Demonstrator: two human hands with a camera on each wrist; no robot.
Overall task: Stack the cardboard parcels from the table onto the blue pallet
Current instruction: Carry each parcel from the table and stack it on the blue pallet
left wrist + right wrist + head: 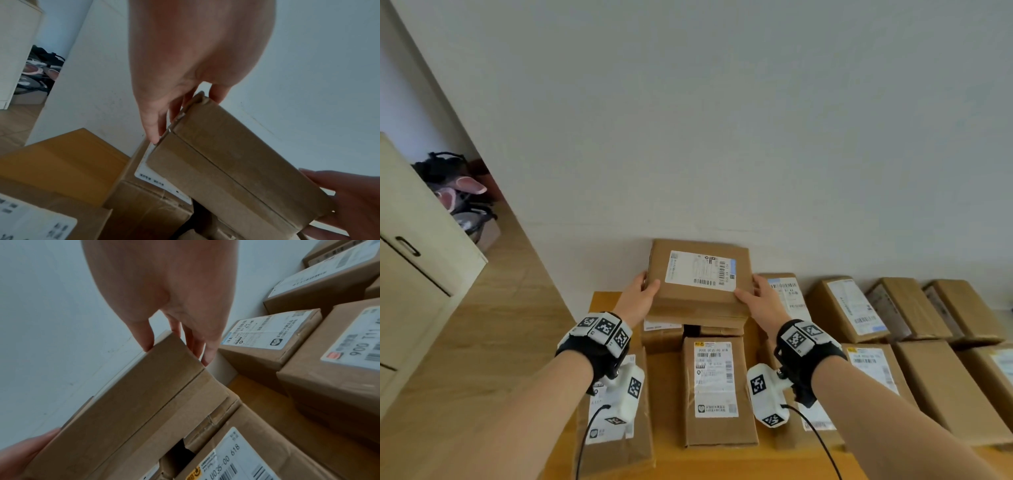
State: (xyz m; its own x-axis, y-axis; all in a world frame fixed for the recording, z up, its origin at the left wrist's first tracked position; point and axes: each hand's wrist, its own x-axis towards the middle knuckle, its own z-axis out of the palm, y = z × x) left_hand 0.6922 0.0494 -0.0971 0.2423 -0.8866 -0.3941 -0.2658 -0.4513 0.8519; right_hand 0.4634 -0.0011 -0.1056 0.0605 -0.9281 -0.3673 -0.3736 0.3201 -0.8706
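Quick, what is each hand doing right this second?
Left hand: grips the left side of the brown cardboard parcel with the white shipping label.
Right hand: grips the right side of the same parcel.

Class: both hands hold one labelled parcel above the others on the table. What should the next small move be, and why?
Probably lift the held parcel straight up and draw it back. The left hand and right hand grip its opposite sides, and other parcels lie just beneath it. The blue pallet is not in view.
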